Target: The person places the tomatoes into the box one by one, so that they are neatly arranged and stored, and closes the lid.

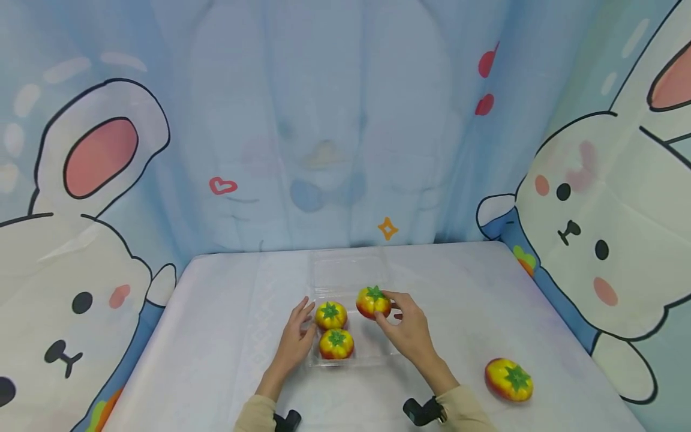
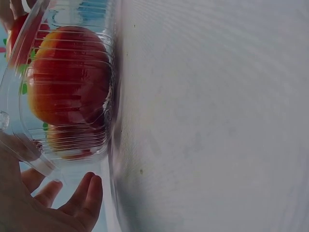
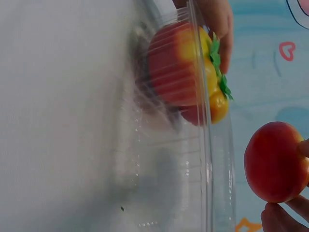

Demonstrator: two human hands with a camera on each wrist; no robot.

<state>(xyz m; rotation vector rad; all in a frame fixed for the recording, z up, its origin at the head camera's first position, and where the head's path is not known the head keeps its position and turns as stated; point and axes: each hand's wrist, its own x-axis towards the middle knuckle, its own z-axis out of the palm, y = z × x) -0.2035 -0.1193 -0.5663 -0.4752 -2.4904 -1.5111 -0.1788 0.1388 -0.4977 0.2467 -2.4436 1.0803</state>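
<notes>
A clear plastic clamshell box (image 1: 372, 354) lies with its lid folded back on the table. Two yellow-and-red toy fruits with green leafy tops, a far one (image 1: 331, 315) and a near one (image 1: 336, 344), sit in its left half. My left hand (image 1: 296, 339) is at the box's left side, its fingers extended beside the wall (image 2: 72, 193). Above the right half, my right hand (image 1: 407, 324) holds a third toy fruit (image 1: 372, 302) between thumb and fingers. In the right wrist view this fruit (image 3: 275, 162) hangs clear of the box rim (image 3: 208, 169).
Another toy fruit (image 1: 509, 380) lies on the white tablecloth (image 1: 216, 342) at the right, outside the box. The transparent lid (image 1: 348, 270) extends toward the table's back edge. A blue curtain (image 1: 324, 120) with cartoon rabbits hangs behind and at both sides.
</notes>
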